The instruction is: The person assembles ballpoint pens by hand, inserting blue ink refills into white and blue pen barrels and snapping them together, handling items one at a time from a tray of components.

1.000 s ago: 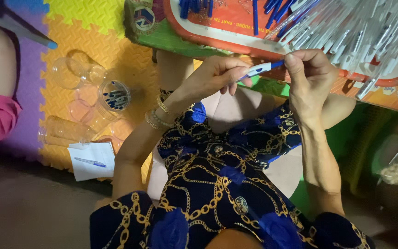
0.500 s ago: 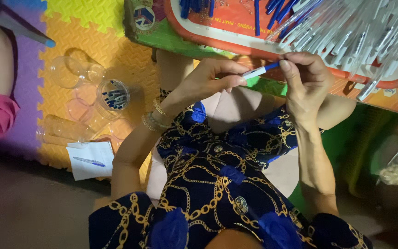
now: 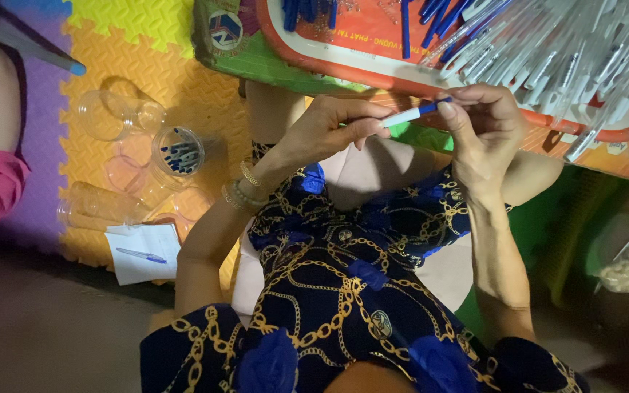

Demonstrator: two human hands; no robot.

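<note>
- Blue cap sits on the end of a white pen, held up between both hands, above the lap and just under the edge of the red tray.
- Looks like the cap-fitting step, almost done.
- Left hand pinches the white pen near its middle, thumb under, fingers curled over the top.
- Right hand pinches the blue cap at the tip, fingers bunched close, wrist bent down.
- Both arms come up from the lap, elbows low, bracelets on the left wrist.
- Next move probably needs a small, straight push along the pen, with the left hand holding steady.
- Lots more clear pen tubes and blue caps piled on the tray.
- Clear jar with blue bits stands on the orange foam mat, well apart from the hands.
</note>
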